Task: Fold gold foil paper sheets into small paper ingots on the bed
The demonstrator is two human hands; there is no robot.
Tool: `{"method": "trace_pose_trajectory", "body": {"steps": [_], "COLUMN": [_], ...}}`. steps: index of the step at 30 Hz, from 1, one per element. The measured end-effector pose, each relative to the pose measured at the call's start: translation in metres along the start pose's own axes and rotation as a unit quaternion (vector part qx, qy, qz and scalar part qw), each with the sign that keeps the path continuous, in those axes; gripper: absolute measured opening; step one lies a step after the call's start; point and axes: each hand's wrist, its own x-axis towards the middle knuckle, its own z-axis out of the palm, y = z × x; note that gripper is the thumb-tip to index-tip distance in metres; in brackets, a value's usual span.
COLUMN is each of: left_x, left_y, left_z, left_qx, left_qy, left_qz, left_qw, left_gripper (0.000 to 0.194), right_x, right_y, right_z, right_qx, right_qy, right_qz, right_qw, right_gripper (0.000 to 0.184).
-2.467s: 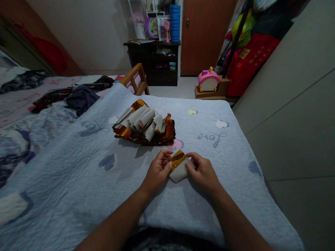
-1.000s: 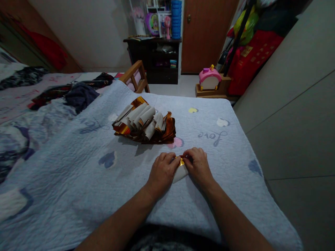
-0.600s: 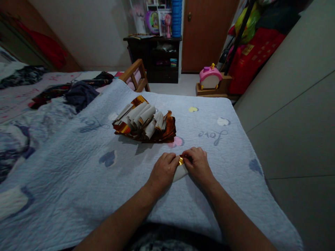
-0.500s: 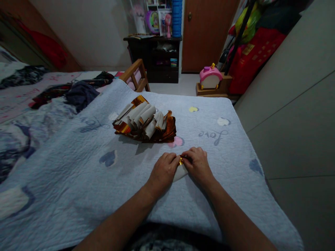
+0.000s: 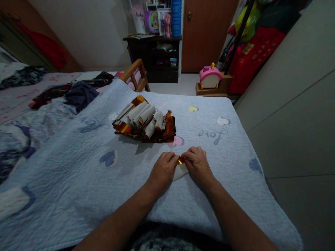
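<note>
The paper (image 5: 180, 172) lies at the near middle of the quilt (image 5: 209, 120), between the left hand (image 5: 162, 169) and the right hand (image 5: 197, 163). Its gold far edge is pinched narrowly between the fingertips of both hands; the pale near part is left flat or slightly curved, which cannot be told. The foil edge seems to be being folded or rolled. For this, the two ends are best turned at the same rate, with light, even pressure, so that the edge is not skewed. The foil is likely to be creased easily, so the pinch should be firm but not crushing, and the pale part should not be bunched.

The pile (image 5: 145, 120) of gold and pale papers, partly curled, is set beyond the left hand, apart from it, directly on the quilt. Among the containers, small blue things (image 5: 173, 62) are held in the dark cabinet (image 5: 162, 77). The contents of the red bag (image 5: 256, 59) and the yellow-green bag (image 5: 248, 26) cannot be told.
</note>
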Motion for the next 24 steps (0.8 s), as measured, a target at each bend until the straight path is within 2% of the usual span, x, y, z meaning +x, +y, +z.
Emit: {"method": "trace_pose_trajectory", "body": {"steps": [4, 12, 24], "left_x": [0.0002, -0.0002, 0.0002], "left_y": [-0.0001, -0.0008, 0.0019], "left_z": [-0.0008, -0.0005, -0.0031], "left_qx": [-0.015, 0.012, 0.016], "left_qy": [-0.01, -0.012, -0.024], "left_qz": [-0.016, 0.005, -0.003], "left_qw": [1.0, 1.0, 1.0], "left_gripper": [0.019, 0.023, 0.021], "right_x": [-0.0012, -0.0061, -0.0081], "right_y": [0.002, 0.0036, 0.0048], "right_z": [-0.0024, -0.0073, -0.0102], "right_qx": [0.014, 0.031, 0.035], "right_qy": [-0.013, -0.026, -0.035], "right_qz": [-0.009, -0.039, -0.037], "right_qw": [1.0, 0.998, 0.998], "right_gripper": [0.023, 0.025, 0.021]}}
